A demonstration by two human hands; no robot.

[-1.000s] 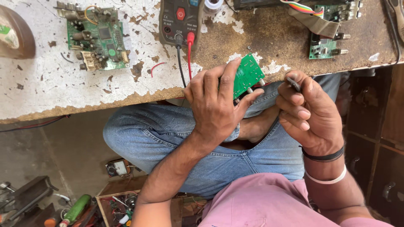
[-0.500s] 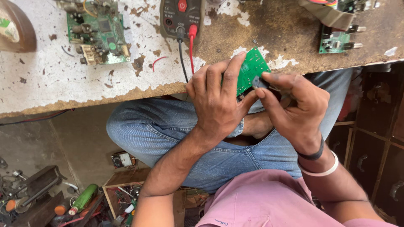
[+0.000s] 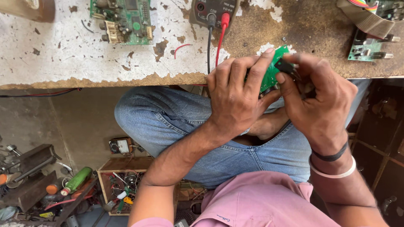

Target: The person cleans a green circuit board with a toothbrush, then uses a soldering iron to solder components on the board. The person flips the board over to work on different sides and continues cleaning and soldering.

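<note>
My left hand (image 3: 236, 96) grips a small green circuit board (image 3: 272, 69) just in front of the workbench edge, above my lap. My right hand (image 3: 320, 98) pinches a small dark component (image 3: 286, 67) against the board's right side with thumb and fingertips. Most of the board is hidden behind the fingers of both hands. I sit cross-legged in blue jeans and a pink shirt, with bands on the right wrist.
The worn workbench (image 3: 84, 63) carries a green circuit board (image 3: 122, 19) at left, a multimeter (image 3: 214, 10) with red and black leads, and another board (image 3: 368, 48) with a ribbon cable at right. Below left lie a wooden box of parts (image 3: 124, 185), a small meter (image 3: 120, 146) and tools.
My right hand has closed in on the board from the right and now presses the dark component against it. The view has shifted slightly, and both hands sit closer together.
</note>
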